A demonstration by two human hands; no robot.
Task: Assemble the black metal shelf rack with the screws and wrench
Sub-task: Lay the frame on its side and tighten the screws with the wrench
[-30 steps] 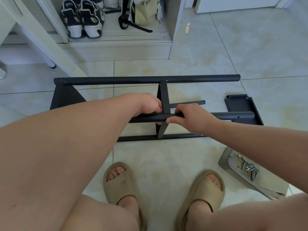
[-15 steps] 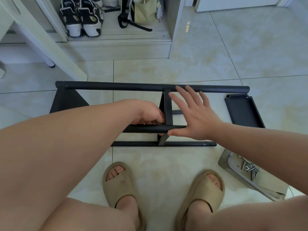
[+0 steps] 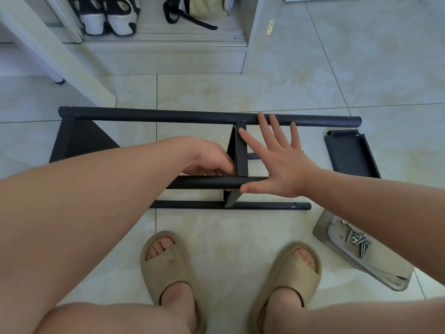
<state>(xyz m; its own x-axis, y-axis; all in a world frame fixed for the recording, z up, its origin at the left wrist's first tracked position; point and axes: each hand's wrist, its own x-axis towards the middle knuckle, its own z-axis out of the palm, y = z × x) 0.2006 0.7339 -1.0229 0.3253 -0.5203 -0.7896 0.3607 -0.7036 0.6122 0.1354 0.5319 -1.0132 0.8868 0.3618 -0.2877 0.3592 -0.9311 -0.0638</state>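
Note:
The black rack lies on its side on the tiled floor: a far tube (image 3: 168, 116), a raised near tube (image 3: 204, 182), a low tube (image 3: 267, 205), a middle panel (image 3: 241, 153) and a left end panel (image 3: 72, 141). My left hand (image 3: 209, 161) has its fingers curled against the middle panel just above the near tube, and small silver hardware glints under them. My right hand (image 3: 277, 162) is open and spread flat, thumb on the near tube, fingertips reaching the far tube.
A loose black end panel (image 3: 349, 153) lies to the right. Screws and a small wrench (image 3: 358, 239) sit on a grey packet (image 3: 375, 268) at the lower right. My sandalled feet are in front. A white furniture leg (image 3: 60, 56) and shoes (image 3: 108, 15) are behind.
My right hand let go of the near tube and opened flat, fingers spread toward the far tube. The rack shifted lower in view. My left hand stayed at the middle panel.

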